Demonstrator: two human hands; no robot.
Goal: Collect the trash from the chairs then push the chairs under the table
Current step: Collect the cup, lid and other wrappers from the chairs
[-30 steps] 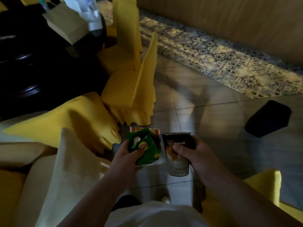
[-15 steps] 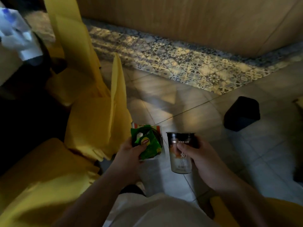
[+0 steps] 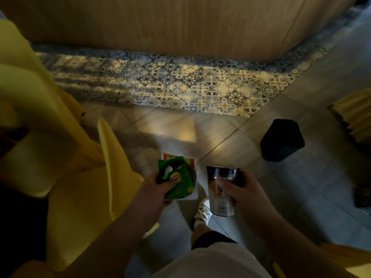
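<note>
Left hand (image 3: 154, 189) pinches a green wrapper (image 3: 179, 180) stacked with flat white card, thumb on top. Right hand (image 3: 244, 194) wraps a dark drink cup (image 3: 221, 189) at mid-body, held upright above floor. Black bin (image 3: 282, 140) stands ahead right. Wrapper likely light, crinkly, slippery; cup thin-walled, probably crushable, so grip near the stiffer rim

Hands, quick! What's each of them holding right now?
Left hand: grips a crumpled green tea wrapper with other flat trash beneath.
Right hand: grips a dark tall plastic drink cup.
</note>
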